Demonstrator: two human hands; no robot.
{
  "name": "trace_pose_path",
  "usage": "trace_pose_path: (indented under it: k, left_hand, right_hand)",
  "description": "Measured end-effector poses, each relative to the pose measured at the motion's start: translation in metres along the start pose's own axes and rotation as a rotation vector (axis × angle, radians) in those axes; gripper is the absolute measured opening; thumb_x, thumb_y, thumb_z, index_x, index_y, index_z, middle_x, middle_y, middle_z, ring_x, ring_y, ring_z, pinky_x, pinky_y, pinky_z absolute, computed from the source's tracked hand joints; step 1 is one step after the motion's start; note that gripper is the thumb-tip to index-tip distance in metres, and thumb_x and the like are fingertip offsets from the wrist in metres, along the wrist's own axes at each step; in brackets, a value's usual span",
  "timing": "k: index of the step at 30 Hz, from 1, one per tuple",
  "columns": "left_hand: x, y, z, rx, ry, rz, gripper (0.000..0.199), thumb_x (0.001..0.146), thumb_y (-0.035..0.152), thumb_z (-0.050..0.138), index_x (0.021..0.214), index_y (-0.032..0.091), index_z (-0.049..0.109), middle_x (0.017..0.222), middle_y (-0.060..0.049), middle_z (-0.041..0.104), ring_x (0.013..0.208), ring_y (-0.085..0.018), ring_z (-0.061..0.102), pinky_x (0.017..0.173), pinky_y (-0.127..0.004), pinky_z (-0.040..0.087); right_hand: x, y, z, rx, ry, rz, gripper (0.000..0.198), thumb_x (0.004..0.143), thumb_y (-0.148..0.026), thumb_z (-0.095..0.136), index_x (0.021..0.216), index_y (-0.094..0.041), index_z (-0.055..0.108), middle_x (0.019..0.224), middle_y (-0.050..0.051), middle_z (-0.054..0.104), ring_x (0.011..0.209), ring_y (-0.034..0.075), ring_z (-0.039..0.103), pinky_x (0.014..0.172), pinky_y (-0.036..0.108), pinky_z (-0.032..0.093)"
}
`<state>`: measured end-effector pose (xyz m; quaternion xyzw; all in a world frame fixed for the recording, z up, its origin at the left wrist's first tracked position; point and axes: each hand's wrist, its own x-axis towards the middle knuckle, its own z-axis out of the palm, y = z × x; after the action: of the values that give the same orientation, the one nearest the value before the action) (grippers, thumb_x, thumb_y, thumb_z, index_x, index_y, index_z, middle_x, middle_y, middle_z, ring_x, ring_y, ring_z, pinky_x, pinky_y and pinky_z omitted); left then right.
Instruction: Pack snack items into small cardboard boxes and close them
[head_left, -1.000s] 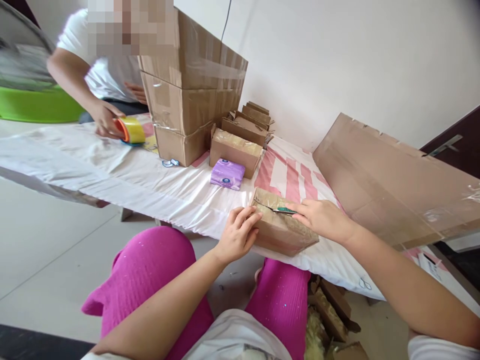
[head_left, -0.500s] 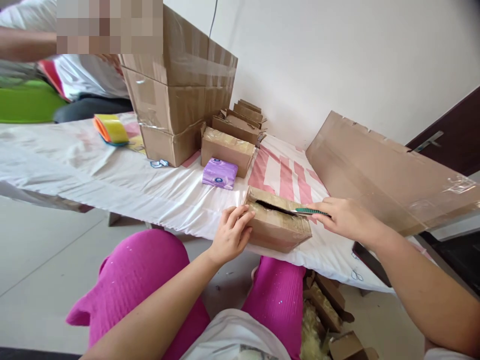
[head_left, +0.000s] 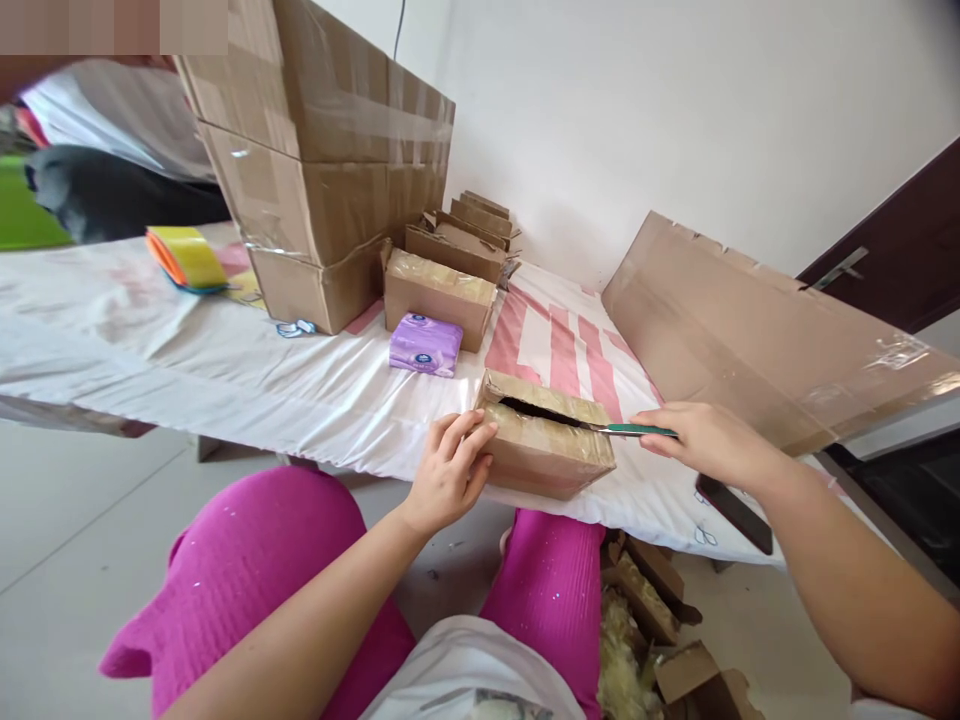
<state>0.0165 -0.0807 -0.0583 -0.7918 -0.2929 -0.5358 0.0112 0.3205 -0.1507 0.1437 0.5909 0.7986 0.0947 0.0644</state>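
Along the near edge of the cloth-covered table (head_left: pixel 330 405) sits a small taped box (head_left: pixel 549 452), which I take as the centre of the clock; a dark slit runs lengthwise through its top. At nine o'clock the left hand (head_left: pixel 448 470) rests on the box's end, fingers lightly bent and grasping nothing. At three o'clock the right hand (head_left: pixel 709 438) is closed around a green-handled cutter (head_left: pixel 643 430), its blade at the slit's right end. A purple packet (head_left: pixel 425 346) lies at ten o'clock, touching or just in front of another taped box (head_left: pixel 437 300); I cannot tell which. Stacked large cartons (head_left: pixel 341 200) rise between ten and eleven. A big cardboard panel (head_left: pixel 742 330) leans at two, and a dark phone (head_left: pixel 733 513) lies at four.
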Motion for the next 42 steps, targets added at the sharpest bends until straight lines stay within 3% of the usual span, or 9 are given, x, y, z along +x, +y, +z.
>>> trace_pose_path:
  k: [6, 10, 14, 17, 22, 27, 34, 39, 42]
  left_hand:
    - [0.001, 0.005, 0.002, -0.027, 0.016, -0.044, 0.055, 0.085, 0.013, 0.055, 0.137, 0.022, 0.041, 0.132, -0.015, 0.048, 0.119, -0.031, 0.044, 0.098, -0.05, 0.043]
    - [-0.001, 0.006, 0.005, -0.07, 0.048, -0.056, 0.063, 0.086, 0.014, 0.054, 0.144, 0.026, 0.03, 0.14, -0.016, 0.039, 0.125, -0.031, 0.043, 0.099, -0.051, 0.043]
    - [-0.005, 0.004, 0.008, -0.184, 0.078, -0.214, 0.065, 0.09, 0.022, 0.052, 0.147, 0.022, 0.021, 0.144, -0.019, 0.03, 0.129, -0.03, 0.041, 0.098, -0.048, 0.046]
    - [-0.007, 0.0, 0.01, -0.257, 0.039, -0.337, 0.052, 0.093, 0.029, 0.049, 0.141, 0.022, 0.031, 0.134, -0.016, 0.04, 0.126, -0.028, 0.043, 0.097, -0.044, 0.047]
    - [-0.009, -0.003, 0.013, -0.314, 0.012, -0.343, 0.051, 0.092, 0.031, 0.052, 0.138, 0.022, 0.035, 0.126, -0.014, 0.048, 0.117, -0.025, 0.048, 0.093, -0.043, 0.049]
    - [-0.01, 0.0, 0.017, -0.45, 0.014, -0.319, 0.05, 0.089, 0.027, 0.055, 0.135, 0.023, 0.036, 0.127, -0.014, 0.049, 0.114, -0.024, 0.052, 0.093, -0.044, 0.05]
    - [-0.013, 0.003, 0.023, -0.713, 0.076, -0.45, 0.032, 0.087, 0.021, 0.051, 0.119, 0.02, 0.043, 0.12, -0.013, 0.048, 0.109, -0.021, 0.055, 0.09, -0.04, 0.053]
    - [-0.015, -0.008, 0.031, -0.593, 0.019, -0.644, 0.03, 0.085, 0.015, 0.049, 0.115, 0.02, 0.049, 0.115, -0.011, 0.057, 0.107, -0.021, 0.057, 0.088, -0.04, 0.054]
    - [-0.012, -0.015, 0.034, -0.602, -0.066, -0.641, 0.036, 0.082, 0.012, 0.051, 0.117, 0.02, 0.052, 0.12, -0.011, 0.06, 0.109, -0.022, 0.059, 0.086, -0.038, 0.056]
  right_hand:
    - [-0.044, 0.038, 0.027, 0.382, 0.19, 0.283, 0.037, 0.088, -0.049, 0.053, 0.115, -0.029, 0.07, 0.097, 0.003, 0.074, 0.078, 0.02, 0.068, 0.068, 0.031, 0.052]
    - [-0.047, 0.044, 0.107, 0.573, 0.269, 0.545, 0.05, 0.088, -0.052, 0.046, 0.119, -0.019, 0.066, 0.082, 0.005, 0.073, 0.059, 0.018, 0.063, 0.059, 0.032, 0.051]
    - [-0.046, 0.028, 0.194, 0.47, 0.236, 0.568, 0.043, 0.08, -0.041, 0.05, 0.112, -0.017, 0.068, 0.102, 0.012, 0.07, 0.094, 0.027, 0.065, 0.084, 0.042, 0.051]
    - [-0.044, 0.009, 0.222, 0.445, 0.293, 0.535, 0.047, 0.079, -0.044, 0.052, 0.113, -0.014, 0.066, 0.108, 0.017, 0.067, 0.108, 0.032, 0.059, 0.098, 0.053, 0.042]
    - [-0.029, -0.032, 0.19, 0.891, 0.593, 0.451, 0.056, 0.09, -0.054, 0.042, 0.131, -0.017, 0.051, 0.136, 0.016, 0.054, 0.127, 0.028, 0.048, 0.107, 0.05, 0.036]
    - [-0.006, -0.063, 0.154, 1.28, 0.587, 0.366, 0.069, 0.078, -0.047, 0.068, 0.137, -0.022, 0.044, 0.133, 0.012, 0.057, 0.119, 0.025, 0.055, 0.102, 0.042, 0.043]
    - [-0.006, -0.061, 0.171, 1.307, 0.888, 0.49, 0.038, 0.072, -0.032, 0.074, 0.106, -0.021, 0.059, 0.104, 0.006, 0.068, 0.096, 0.019, 0.063, 0.097, 0.044, 0.045]
    - [-0.017, -0.062, 0.176, 1.335, 0.97, 0.437, 0.026, 0.067, -0.024, 0.076, 0.087, -0.021, 0.061, 0.124, 0.009, 0.062, 0.118, 0.026, 0.057, 0.101, 0.049, 0.042]
    - [-0.02, -0.061, 0.178, 1.344, 0.978, 0.403, 0.023, 0.066, -0.022, 0.076, 0.083, -0.02, 0.061, 0.132, 0.011, 0.059, 0.125, 0.029, 0.052, 0.1, 0.051, 0.043]
